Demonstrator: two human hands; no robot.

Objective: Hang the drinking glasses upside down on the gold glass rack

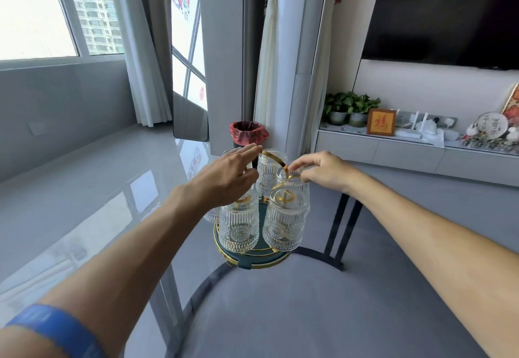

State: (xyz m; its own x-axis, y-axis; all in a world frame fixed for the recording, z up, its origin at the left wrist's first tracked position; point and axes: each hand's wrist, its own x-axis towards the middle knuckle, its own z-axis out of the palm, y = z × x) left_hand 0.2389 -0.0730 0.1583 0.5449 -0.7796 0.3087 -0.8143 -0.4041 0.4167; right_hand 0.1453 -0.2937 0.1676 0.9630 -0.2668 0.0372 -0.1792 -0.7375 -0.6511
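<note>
The gold glass rack stands on a round teal tray with a gold rim at the far edge of a glass table. Several ribbed clear glasses hang upside down on it; one is at the front left, one at the front right, another at the back. My left hand hovers over the rack's left side, fingers spread and stretched forward, hiding a glass below it. My right hand pinches the base of a right-side glass with its fingertips.
The round glass table has a dark frame. A bin with a red liner stands on the floor behind the rack. A low white cabinet with potted plants and ornaments runs along the right wall, under a dark TV.
</note>
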